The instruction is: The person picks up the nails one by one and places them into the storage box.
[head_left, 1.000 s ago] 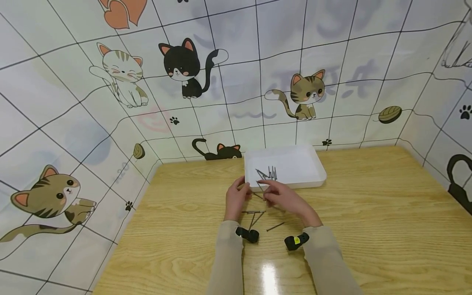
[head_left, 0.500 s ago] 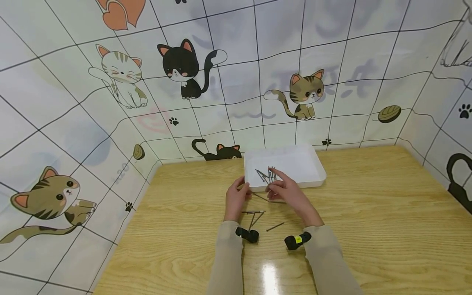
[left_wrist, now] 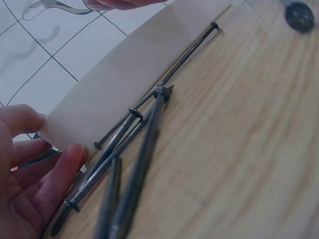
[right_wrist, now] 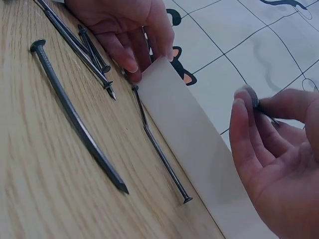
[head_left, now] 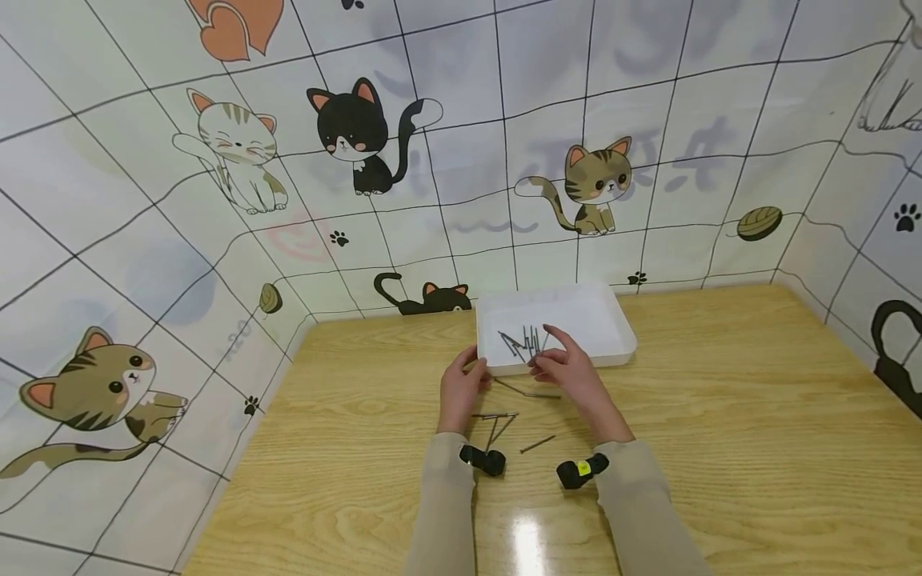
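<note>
A white tray [head_left: 598, 324] stands at the back of the table, with several steel nails [head_left: 513, 346] lying in its left part. My left hand [head_left: 461, 392] holds the tray's front left corner, thumb and fingers on either side of it in the right wrist view. Over the tray's front wall, my right hand [head_left: 576, 384] pinches a nail between thumb and fingers; the round nail head [right_wrist: 255, 99] shows in the right wrist view, while most of its shank is hidden. Two nails [right_wrist: 164, 162] lie end to end along the tray's front wall.
More loose nails [head_left: 495, 415] lie crossed on the wooden table [head_left: 720, 448] beside the left wrist. A single nail [head_left: 537, 443] lies apart between the wrists. A cat-patterned wall covering [head_left: 461, 184] rises right behind the tray.
My right hand has carried the nail from the tray's front edge up and to the right, over the tray beside the nails there. The left hand keeps its place at the corner.
</note>
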{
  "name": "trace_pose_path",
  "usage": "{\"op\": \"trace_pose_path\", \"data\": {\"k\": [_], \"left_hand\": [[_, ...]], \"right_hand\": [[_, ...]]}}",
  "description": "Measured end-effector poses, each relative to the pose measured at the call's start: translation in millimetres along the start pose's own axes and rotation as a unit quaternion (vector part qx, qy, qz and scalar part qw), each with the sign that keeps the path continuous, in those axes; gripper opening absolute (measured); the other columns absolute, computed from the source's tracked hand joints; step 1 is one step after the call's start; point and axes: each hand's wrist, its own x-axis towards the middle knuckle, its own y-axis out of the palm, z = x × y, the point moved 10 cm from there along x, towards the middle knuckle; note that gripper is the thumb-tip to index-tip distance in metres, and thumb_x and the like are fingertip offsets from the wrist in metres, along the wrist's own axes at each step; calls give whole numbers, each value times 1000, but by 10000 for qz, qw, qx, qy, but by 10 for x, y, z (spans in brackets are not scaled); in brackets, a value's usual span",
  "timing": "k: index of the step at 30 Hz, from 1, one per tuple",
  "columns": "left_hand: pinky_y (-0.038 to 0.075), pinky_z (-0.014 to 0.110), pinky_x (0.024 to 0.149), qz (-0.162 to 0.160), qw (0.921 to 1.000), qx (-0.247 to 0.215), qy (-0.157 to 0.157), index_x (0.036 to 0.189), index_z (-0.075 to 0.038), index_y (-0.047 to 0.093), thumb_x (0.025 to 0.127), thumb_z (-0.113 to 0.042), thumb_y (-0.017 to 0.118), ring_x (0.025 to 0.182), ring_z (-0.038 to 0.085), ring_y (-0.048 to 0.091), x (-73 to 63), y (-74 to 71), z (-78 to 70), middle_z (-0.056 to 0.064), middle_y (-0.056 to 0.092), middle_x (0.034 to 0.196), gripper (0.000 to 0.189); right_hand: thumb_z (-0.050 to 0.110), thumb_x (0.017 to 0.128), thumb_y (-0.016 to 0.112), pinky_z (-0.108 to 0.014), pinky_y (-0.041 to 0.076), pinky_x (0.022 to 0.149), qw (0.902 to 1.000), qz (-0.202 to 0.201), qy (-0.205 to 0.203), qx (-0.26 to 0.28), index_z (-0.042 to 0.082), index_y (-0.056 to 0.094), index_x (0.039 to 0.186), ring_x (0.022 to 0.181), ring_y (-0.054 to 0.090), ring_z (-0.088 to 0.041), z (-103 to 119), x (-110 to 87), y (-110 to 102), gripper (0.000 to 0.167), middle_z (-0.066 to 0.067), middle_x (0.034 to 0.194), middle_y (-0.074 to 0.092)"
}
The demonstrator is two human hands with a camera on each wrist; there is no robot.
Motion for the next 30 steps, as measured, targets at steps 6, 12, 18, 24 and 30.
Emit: {"op": "trace_pose_path", "data": {"k": [6, 12, 18, 24, 30], "left_hand": [[53, 29, 63, -8, 10000, 44, 24, 125, -18, 54, 87, -27, 57, 74, 17, 62, 11, -8, -12, 1, 56, 116, 39], [53, 29, 61, -63, 10000, 44, 33, 124, -16, 54, 88, -25, 56, 71, 17, 62, 33, -29, -4, 2, 57, 115, 38], [53, 29, 60, -43, 10000, 25, 63, 124, -14, 54, 88, -24, 55, 71, 18, 62, 17, -40, -12, 5, 57, 115, 37], [53, 30, 62, -26, 10000, -22, 77, 124, -14, 54, 88, -24, 56, 72, 21, 62, -7, -15, -24, 6, 57, 114, 37], [53, 30, 60, -10, 9999, -5, 120, 126, -13, 52, 88, -25, 56, 71, 20, 62, 11, -6, -29, 7, 59, 110, 40]], "right_hand": [[9, 92, 49, -40, 49, 79, 9929, -706, -188, -941, 16, 26, 141, 89, 59, -32, 74, 32, -183, 55, -17, 98, 61], [10, 90, 52, -41, 49, 79, 9818, -987, -315, -1594, 13, 30, 139, 90, 60, -30, 231, 127, -320, 54, -15, 103, 59], [12, 89, 54, -43, 48, 80, 9760, -756, -253, -2028, 12, 36, 137, 85, 62, -24, 308, 360, -380, 50, -13, 103, 57], [11, 90, 53, -43, 49, 79, 9734, -364, 38, -2261, 9, 37, 136, 85, 61, -25, 209, 574, -379, 48, -17, 104, 56], [8, 89, 51, -41, 51, 74, 9573, 21, 427, -2860, 4, 41, 131, 85, 61, -30, -3, 670, -332, 43, -18, 103, 55]]}}
